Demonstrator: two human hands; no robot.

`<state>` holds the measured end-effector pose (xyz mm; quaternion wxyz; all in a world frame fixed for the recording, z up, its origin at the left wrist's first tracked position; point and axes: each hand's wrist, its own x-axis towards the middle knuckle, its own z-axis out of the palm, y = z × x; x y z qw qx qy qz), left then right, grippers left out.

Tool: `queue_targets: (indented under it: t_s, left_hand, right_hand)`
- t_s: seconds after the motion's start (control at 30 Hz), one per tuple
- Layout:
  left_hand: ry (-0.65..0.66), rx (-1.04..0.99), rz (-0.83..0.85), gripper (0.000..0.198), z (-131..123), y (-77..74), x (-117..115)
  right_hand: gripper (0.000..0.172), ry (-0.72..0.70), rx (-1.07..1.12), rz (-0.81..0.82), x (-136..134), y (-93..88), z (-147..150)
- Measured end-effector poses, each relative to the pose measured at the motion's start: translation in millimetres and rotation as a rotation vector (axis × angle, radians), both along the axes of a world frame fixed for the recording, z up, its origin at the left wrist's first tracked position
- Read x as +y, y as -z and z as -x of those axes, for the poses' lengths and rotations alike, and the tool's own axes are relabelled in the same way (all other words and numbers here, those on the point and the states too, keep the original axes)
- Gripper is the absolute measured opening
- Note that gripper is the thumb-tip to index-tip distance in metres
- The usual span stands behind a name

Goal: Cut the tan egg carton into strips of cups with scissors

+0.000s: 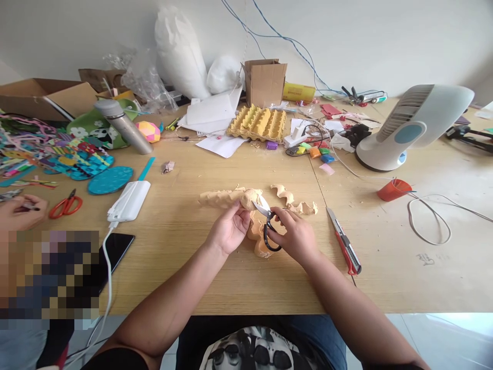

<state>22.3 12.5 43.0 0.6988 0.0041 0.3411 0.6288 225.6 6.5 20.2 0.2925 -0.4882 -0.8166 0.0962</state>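
Right grip [296, 235] holds black-handled scissors [270, 216] at bumpy cardboard [249, 197].

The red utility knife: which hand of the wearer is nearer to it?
Right. The right hand, holding black-handled scissors, is left of the utility knife; the left hand is farther left.

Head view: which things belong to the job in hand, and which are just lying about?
Apparently in the job:
- carton piece, in the left hand
- black-handled scissors, in the right hand
- wavy carton strips, probably offcuts

Apparently lying about:
- fan
- metal bottle
- power bank

Unclear: utility knife, untouched.
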Motion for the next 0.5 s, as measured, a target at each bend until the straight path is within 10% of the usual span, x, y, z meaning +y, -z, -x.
queue_targets:
  t_s: [0.5]
  left_hand:
    - [-0.010,0.059,-0.080,0.008,-11,8.1,-8]
  right_hand:
    - [0.033,0.030,-0.025,-0.049,-4,-0.5,8]
